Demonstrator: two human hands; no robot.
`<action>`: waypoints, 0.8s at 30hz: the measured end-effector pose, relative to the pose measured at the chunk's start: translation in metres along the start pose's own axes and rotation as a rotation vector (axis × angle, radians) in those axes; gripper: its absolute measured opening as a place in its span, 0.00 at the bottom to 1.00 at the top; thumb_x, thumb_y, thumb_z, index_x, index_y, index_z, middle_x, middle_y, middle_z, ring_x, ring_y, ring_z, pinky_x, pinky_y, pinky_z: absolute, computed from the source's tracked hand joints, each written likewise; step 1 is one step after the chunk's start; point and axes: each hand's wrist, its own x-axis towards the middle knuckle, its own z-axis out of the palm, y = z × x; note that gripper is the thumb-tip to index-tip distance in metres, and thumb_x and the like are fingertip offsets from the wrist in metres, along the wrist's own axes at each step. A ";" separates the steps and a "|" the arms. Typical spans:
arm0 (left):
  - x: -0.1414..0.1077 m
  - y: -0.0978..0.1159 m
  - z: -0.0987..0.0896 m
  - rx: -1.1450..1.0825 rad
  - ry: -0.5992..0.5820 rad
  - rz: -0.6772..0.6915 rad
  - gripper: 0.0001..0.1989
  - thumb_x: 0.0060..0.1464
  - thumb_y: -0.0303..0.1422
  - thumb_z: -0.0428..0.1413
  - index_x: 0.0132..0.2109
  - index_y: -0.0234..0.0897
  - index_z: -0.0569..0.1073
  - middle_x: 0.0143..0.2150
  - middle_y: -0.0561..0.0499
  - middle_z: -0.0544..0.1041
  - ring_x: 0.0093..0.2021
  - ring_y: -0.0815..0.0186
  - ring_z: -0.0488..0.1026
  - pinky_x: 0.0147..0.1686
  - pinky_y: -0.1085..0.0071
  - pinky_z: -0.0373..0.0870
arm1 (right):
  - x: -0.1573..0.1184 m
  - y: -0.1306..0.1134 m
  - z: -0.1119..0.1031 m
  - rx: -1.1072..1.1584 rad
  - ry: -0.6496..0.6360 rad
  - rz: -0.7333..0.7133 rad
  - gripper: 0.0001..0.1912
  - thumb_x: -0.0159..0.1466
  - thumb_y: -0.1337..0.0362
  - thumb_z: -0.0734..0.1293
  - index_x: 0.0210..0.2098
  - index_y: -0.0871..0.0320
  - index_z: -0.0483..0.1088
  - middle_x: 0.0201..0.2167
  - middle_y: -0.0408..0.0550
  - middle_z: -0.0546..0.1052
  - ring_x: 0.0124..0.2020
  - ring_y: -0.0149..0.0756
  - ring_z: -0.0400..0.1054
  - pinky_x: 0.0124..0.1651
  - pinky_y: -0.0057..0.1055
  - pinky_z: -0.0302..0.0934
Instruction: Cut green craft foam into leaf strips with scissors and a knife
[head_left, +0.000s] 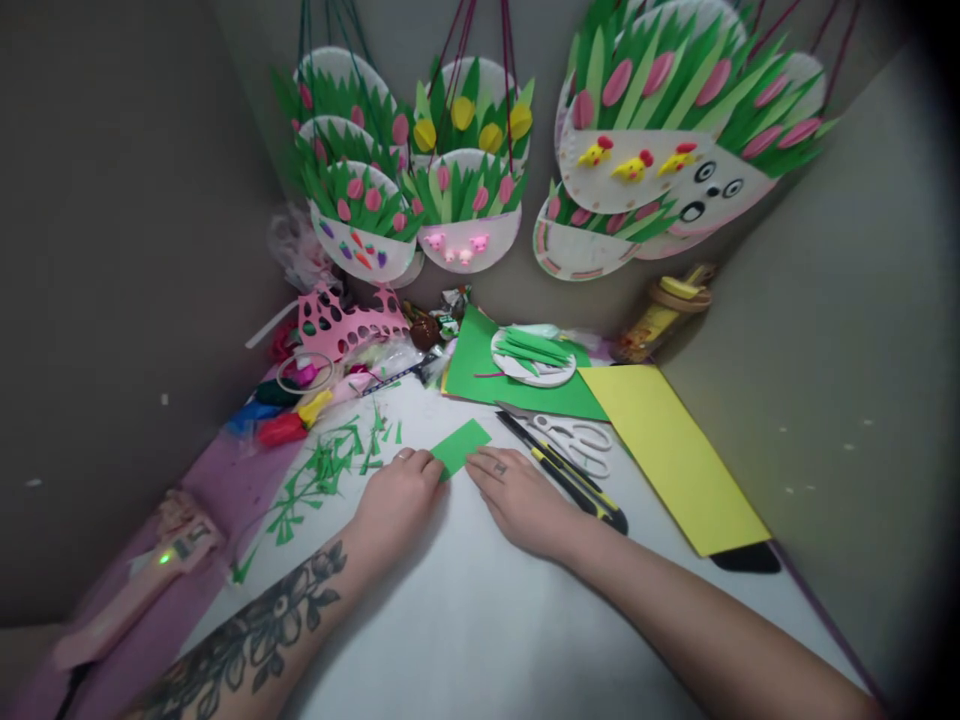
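White table (465, 620): green strip (460, 446) seemingly angled up-right.

Colours on the desk, centre frame outward

Small paper piece (460, 446) at centre: bright green, plain. Work surface (465, 620): white. Left forearm (255, 630), lower left: black floral tattoo. Right hand (517, 500): small dark mark on one finger. Paper scraps (322, 475) left of centre: same green. Sheet (675, 460) at right: yellow; sheet (480, 370) above centre: green. Scissors (577, 440): white handles. Knife (570, 480): black and yellow. Cutout (349, 325) upper left: pink with dark holes. Hanging plates (637, 170) along the top: white, green blades, pink and yellow buds (one carries yellow chicks, one pink pigs). Cloth (217, 490) at left edge: mauve.
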 end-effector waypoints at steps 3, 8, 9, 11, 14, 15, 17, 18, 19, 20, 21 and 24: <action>-0.001 0.002 0.001 -0.029 0.009 -0.012 0.12 0.58 0.35 0.50 0.46 0.35 0.72 0.43 0.42 0.73 0.46 0.56 0.67 0.43 0.63 0.67 | 0.000 0.002 -0.002 0.013 -0.007 0.003 0.18 0.64 0.71 0.58 0.53 0.61 0.67 0.54 0.56 0.69 0.59 0.43 0.56 0.59 0.45 0.52; 0.000 0.001 0.003 -0.039 -0.001 -0.028 0.12 0.59 0.30 0.48 0.47 0.35 0.72 0.46 0.43 0.73 0.48 0.56 0.66 0.46 0.62 0.65 | 0.003 0.009 -0.005 -0.080 0.027 0.020 0.14 0.64 0.71 0.58 0.46 0.61 0.71 0.56 0.56 0.69 0.60 0.47 0.55 0.59 0.48 0.51; 0.000 0.000 0.003 -0.047 -0.001 -0.027 0.12 0.59 0.29 0.47 0.47 0.35 0.72 0.46 0.43 0.73 0.48 0.56 0.66 0.46 0.62 0.65 | 0.004 0.010 -0.004 -0.099 0.031 0.022 0.15 0.64 0.70 0.58 0.47 0.61 0.71 0.56 0.56 0.68 0.60 0.48 0.55 0.59 0.49 0.51; 0.000 -0.002 0.002 -0.077 0.008 -0.024 0.11 0.59 0.30 0.48 0.46 0.36 0.72 0.46 0.44 0.74 0.48 0.57 0.66 0.47 0.63 0.65 | 0.006 0.012 -0.002 -0.115 0.025 0.025 0.16 0.64 0.70 0.59 0.50 0.60 0.70 0.58 0.56 0.66 0.61 0.49 0.54 0.58 0.50 0.52; -0.002 -0.003 0.001 -0.114 0.029 -0.027 0.11 0.57 0.34 0.51 0.45 0.36 0.73 0.46 0.44 0.74 0.48 0.57 0.67 0.46 0.63 0.65 | 0.006 0.015 0.000 -0.101 -0.006 0.008 0.18 0.64 0.70 0.59 0.53 0.60 0.68 0.58 0.56 0.66 0.61 0.48 0.55 0.58 0.50 0.52; -0.002 -0.003 0.000 -0.116 0.030 -0.026 0.11 0.57 0.35 0.51 0.44 0.36 0.73 0.45 0.44 0.74 0.47 0.57 0.67 0.46 0.63 0.65 | 0.005 0.015 0.000 -0.095 -0.010 -0.004 0.18 0.64 0.70 0.58 0.53 0.60 0.68 0.57 0.56 0.67 0.60 0.47 0.55 0.58 0.50 0.52; -0.004 -0.002 0.001 -0.103 0.025 -0.020 0.11 0.58 0.34 0.49 0.43 0.35 0.73 0.42 0.43 0.75 0.45 0.57 0.68 0.45 0.63 0.65 | 0.003 0.015 -0.001 -0.084 0.010 -0.026 0.18 0.64 0.70 0.58 0.52 0.61 0.69 0.56 0.56 0.69 0.60 0.47 0.56 0.58 0.50 0.51; -0.005 -0.002 0.001 -0.088 0.021 -0.014 0.11 0.59 0.33 0.48 0.42 0.35 0.73 0.40 0.44 0.75 0.44 0.58 0.68 0.44 0.63 0.65 | 0.001 0.015 -0.002 -0.075 0.036 -0.036 0.17 0.64 0.70 0.59 0.51 0.61 0.70 0.54 0.55 0.70 0.59 0.47 0.57 0.58 0.50 0.51; -0.005 -0.001 0.002 -0.071 0.020 -0.008 0.11 0.60 0.32 0.46 0.42 0.36 0.73 0.39 0.44 0.75 0.43 0.58 0.69 0.43 0.64 0.65 | -0.002 0.015 -0.004 -0.062 0.066 -0.048 0.16 0.64 0.69 0.59 0.49 0.61 0.70 0.52 0.55 0.72 0.57 0.46 0.58 0.58 0.49 0.51; -0.006 -0.001 0.003 -0.053 0.023 -0.004 0.12 0.60 0.31 0.46 0.41 0.36 0.73 0.39 0.44 0.75 0.42 0.59 0.69 0.42 0.64 0.65 | -0.004 0.015 -0.005 -0.048 0.096 -0.060 0.15 0.64 0.69 0.59 0.48 0.60 0.71 0.50 0.55 0.73 0.56 0.45 0.60 0.58 0.48 0.51; -0.006 -0.002 0.004 -0.035 0.027 0.000 0.12 0.60 0.30 0.46 0.41 0.36 0.73 0.38 0.45 0.75 0.42 0.59 0.69 0.41 0.65 0.65 | -0.006 0.015 -0.006 -0.033 0.120 -0.071 0.13 0.64 0.68 0.59 0.46 0.60 0.72 0.47 0.55 0.75 0.53 0.44 0.62 0.57 0.47 0.52; -0.005 -0.001 0.004 0.011 0.017 0.013 0.10 0.59 0.28 0.47 0.38 0.37 0.73 0.37 0.46 0.75 0.41 0.60 0.68 0.39 0.66 0.64 | -0.008 0.014 -0.007 -0.016 0.127 -0.097 0.11 0.65 0.68 0.59 0.39 0.59 0.73 0.39 0.53 0.76 0.44 0.40 0.65 0.50 0.40 0.56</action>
